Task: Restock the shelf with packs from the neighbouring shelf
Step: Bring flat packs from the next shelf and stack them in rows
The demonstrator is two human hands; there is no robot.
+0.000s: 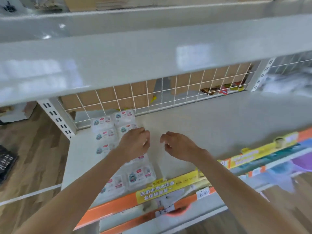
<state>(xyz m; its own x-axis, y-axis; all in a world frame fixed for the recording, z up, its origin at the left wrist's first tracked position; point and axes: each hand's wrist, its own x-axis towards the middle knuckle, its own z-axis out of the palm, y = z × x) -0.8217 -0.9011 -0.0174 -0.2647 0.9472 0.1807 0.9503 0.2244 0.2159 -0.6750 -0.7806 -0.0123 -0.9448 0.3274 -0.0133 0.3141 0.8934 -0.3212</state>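
Note:
Several white plastic packs (141,174) with a small cartoon label lie in two rows along the left part of the pale shelf board (211,129). My left hand (135,144) hovers over the right-hand row, fingers loosely curled, with nothing visibly in it. My right hand (179,146) is beside it over bare shelf, fingers loosely curled and empty. Both arms reach in from the bottom of the view. The picture is blurred by motion.
A white wire grid (162,95) backs the shelf, with cardboard boxes behind it. A wide shelf board (152,56) overhangs above. An orange and yellow price strip (157,191) runs along the front edge. A white slotted upright (57,117) stands at the left, wooden floor beyond.

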